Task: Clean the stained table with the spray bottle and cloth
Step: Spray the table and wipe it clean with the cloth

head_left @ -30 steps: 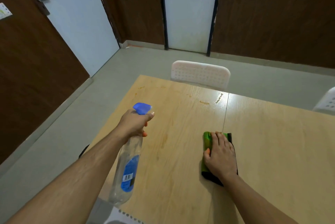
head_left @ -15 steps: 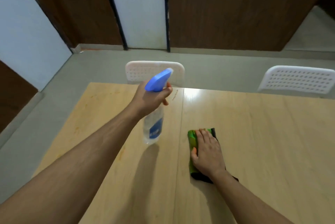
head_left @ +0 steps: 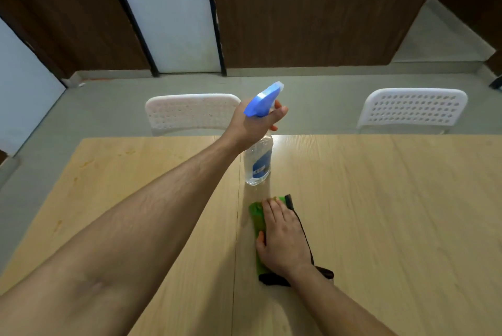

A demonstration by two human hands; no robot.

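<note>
My left hand (head_left: 254, 125) grips the neck of a clear spray bottle (head_left: 258, 161) with a blue trigger head and blue label, held upright just above the far middle of the light wooden table (head_left: 394, 213). My right hand (head_left: 282, 238) lies flat with straight fingers on a green and black cloth (head_left: 256, 217) at the table's middle seam, a little nearer to me than the bottle. Faint orange stains (head_left: 81, 167) mark the table's left part.
Two white perforated chairs stand at the table's far edge, one at the middle left (head_left: 190, 113) and one at the right (head_left: 413, 108). Beyond them are grey floor, brown wall panels and a white door (head_left: 173, 15).
My left hand has carried the bottle from the table's left side toward the far middle and raised it upright. The view has swung right. My right hand stays on the cloth.
</note>
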